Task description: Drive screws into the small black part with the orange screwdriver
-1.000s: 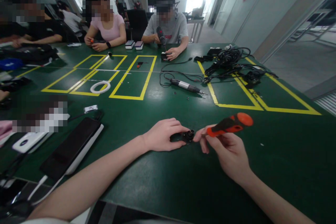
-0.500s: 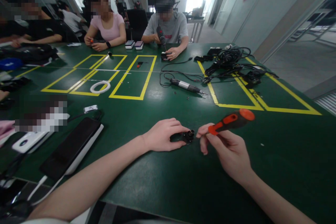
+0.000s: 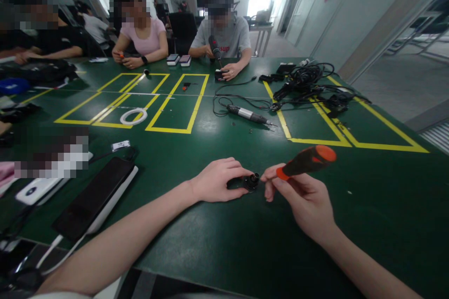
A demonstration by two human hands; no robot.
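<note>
A small black round part rests on the green table between the thumb and fingers of my left hand, which is closed on it from the left. My right hand grips a screwdriver with an orange and black handle, its butt end tilted up to the right. The tool points down left toward the black part, and my fingers hide most of its shaft. Whether its tip touches the part I cannot tell.
Beyond my hands lies a corded electric screwdriver, with tangled black cables at the right. A white ring lies on the yellow-taped table. A dark phone-like device is at left. Across the table, a person holds a power driver.
The screwdriver's handle has turned about its axis and shifted slightly left, along with my right fingers. My left hand keeps its place on the black part.
</note>
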